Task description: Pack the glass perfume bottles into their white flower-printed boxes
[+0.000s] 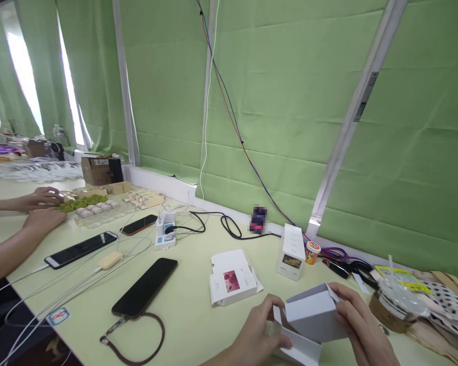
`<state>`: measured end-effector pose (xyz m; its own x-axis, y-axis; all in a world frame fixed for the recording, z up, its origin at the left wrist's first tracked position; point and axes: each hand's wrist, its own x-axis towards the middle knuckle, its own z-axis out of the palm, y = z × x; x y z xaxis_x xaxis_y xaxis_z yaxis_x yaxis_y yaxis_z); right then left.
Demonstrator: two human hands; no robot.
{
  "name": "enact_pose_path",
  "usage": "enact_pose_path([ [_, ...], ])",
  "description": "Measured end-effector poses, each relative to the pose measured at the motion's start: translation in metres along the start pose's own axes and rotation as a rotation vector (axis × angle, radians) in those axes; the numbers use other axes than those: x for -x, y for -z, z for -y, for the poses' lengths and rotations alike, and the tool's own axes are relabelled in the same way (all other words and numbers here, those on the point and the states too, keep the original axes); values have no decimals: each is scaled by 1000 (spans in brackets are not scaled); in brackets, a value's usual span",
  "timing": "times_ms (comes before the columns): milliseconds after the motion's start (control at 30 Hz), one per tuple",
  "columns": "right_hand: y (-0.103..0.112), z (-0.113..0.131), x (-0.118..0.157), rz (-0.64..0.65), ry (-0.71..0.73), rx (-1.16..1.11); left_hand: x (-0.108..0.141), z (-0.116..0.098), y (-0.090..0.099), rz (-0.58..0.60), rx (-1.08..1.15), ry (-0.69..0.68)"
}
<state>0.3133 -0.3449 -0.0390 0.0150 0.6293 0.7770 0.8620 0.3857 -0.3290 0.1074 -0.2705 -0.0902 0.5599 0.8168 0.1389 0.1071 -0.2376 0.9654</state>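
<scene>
Green blinds (290, 101) hang behind a pale yellow table (198, 325). Over its near side, a person has a plain white carton (313, 312), unprinted where I can see it, its panels standing open. The left hand (257, 330) has its grip closed on one side; the right hand (361, 323) has its grip pinching the other. I count three phones (145, 287), one upright white box (290, 251) and one lying box (244, 274) with a red picture; their lettering is too small to read.

The box (316, 311) I hold is plain white, the tabletop (198, 320) before me pale yellow, the flattish carton (246, 277) white with a pinkish-red picture (231, 281), the strapped phone (145, 287) black, the curtains (290, 101) green.
</scene>
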Motion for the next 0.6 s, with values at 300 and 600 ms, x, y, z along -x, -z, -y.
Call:
enact_pose_path([
  [300, 5, 9, -8, 57, -270, -86, 7, -2, 1, 105, -92, -255],
  [600, -1, 24, -13, 84, -190, -142, 7, -2, 2, 47, -3, -209],
])
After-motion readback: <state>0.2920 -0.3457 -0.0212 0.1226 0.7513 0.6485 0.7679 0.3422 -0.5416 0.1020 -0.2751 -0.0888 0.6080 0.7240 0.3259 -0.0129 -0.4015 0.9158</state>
